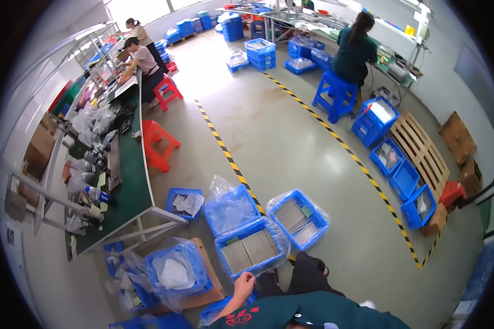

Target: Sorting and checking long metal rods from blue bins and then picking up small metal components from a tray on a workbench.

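Note:
My left hand (244, 283) is at the lower middle, fingers curled together, by the near edge of a blue crate (222, 262). Whatever it may hold is too small to make out. Inside that crate stand packed rows of thin greyish metal parts (251, 250) with a clear plastic liner around them. A second lined blue crate (319, 237), to its right, holds similar rows (292, 215) and a green piece (306, 210). Behind them sits a blue crate with clear film (231, 211) in it. My right hand does not show; a small white patch lies by my right side.
On the left, a green-topped workbench (127, 181) carries bags and tools; red stools (158, 145) stand beside it. Lower left are lined blue crates (202, 266) on cardboard. Yellow-black tape (340, 143) crosses the floor. A person (354, 52) sits on a blue stool (335, 93) at right; others work far left.

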`<state>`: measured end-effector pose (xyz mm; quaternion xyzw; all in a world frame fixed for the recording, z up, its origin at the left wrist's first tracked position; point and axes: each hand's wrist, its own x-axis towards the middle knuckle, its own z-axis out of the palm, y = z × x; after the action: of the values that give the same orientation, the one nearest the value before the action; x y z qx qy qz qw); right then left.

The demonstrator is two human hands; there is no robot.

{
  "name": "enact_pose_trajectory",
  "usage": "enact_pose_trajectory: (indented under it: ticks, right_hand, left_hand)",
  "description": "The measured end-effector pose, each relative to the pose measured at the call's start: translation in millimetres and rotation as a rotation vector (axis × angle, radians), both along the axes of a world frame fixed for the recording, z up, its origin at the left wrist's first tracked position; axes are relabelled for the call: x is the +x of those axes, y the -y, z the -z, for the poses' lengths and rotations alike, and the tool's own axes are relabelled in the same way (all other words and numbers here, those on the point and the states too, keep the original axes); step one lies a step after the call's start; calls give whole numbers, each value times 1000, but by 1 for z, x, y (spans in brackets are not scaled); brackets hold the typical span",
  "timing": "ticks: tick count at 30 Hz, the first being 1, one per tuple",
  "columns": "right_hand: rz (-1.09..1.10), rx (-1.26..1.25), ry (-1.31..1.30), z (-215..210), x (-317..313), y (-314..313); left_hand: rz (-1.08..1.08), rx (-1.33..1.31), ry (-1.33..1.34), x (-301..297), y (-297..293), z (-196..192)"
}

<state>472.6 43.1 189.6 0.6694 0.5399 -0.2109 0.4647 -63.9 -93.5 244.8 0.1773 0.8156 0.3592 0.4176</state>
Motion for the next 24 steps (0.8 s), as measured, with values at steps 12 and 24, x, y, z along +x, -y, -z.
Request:
enact_pose_trajectory:
  ticks: [12,24]
  right_hand:
    - [-145,151,-316,56,75,-154]
    - [605,324,-1041,-45,45,-405]
  left_hand:
    - [193,-72,-207,75,-128,-45]
    - [428,12,-64,201,-348,-92]
